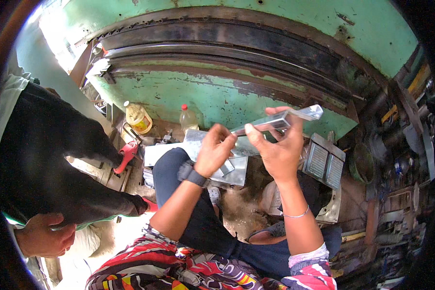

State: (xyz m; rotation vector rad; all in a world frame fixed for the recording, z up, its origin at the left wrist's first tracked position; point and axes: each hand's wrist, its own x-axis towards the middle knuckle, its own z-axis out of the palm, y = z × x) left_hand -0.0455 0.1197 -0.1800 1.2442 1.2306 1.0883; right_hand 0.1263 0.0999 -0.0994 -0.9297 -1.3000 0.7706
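Note:
A shiny folded sheet-metal piece point(299, 116), long and narrow, is raised before me at a tilt, its right end higher. My right hand point(280, 152) grips it, with the thumb on the near side and fingers behind. At the lower left end, my left hand point(214, 151) is closed in a pinch against the metal; its fingertips are partly hidden. Below the hands sits a grey metal block point(234, 180) with flat sheet pieces on top. A small metal strip point(226, 167) lies there, close to my left wrist.
A green press-like machine point(179, 89) spans the far side. Before it stand a yellowish jug point(138, 118) and a red-capped bottle point(188, 119). Ribbed grey pedals point(325, 159) are at right. Another person's dark-trousered leg point(48, 145) and hand point(46, 235) are at left.

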